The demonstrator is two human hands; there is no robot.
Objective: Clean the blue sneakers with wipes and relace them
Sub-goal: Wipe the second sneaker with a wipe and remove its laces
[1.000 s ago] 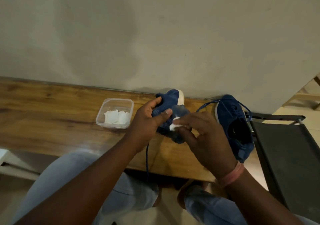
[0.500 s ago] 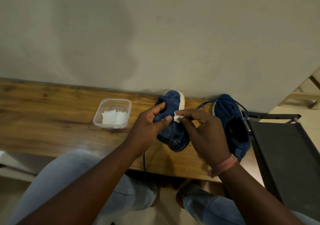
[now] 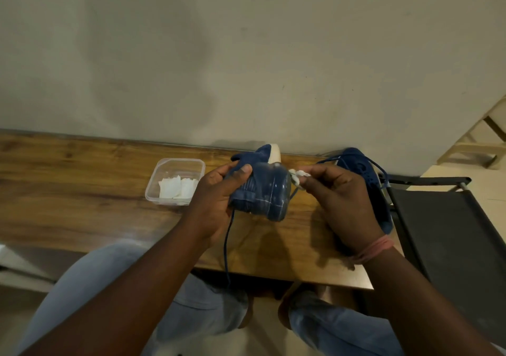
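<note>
Blue sneakers sit at the centre of a cleaning job at a wooden desk point(image 3: 82, 205) pushed against a plain, pale wall point(image 3: 246, 54). At left, a clear plastic tub point(image 3: 175, 181) rests on the desk with folded white wipes point(image 3: 178, 188) inside, just beside the person's left hand point(image 3: 216, 202). That hand lifts one sneaker point(image 3: 262, 194) above the desk, fingers curled round its side and thumb point(image 3: 235, 176) pressed on top; the shoe is turned so its dark blue sole faces the camera, its white toe edge pointing toward the wall. A blue lace point(image 3: 227, 246) dangles from it past the desk's near edge. To the right, the right hand point(image 3: 342, 205), a pink band point(image 3: 375, 249) at its wrist, pinches a small crumpled wipe point(image 3: 298, 176) between fingertips, at the edge of the held shoe's sole; whether it touches cannot be told. Behind that hand, partly hidden by it, the second sneaker point(image 3: 364, 166) lies on the desk near the wall, its laces looping loose. A dark folding chair point(image 3: 451, 232) stands at the desk's right end, and a pale wooden frame point(image 3: 476, 147) shows in the far right corner. Below the desk edge, the person's knees in light jeans point(image 3: 95, 287) fill the foreground over a light floor.
</note>
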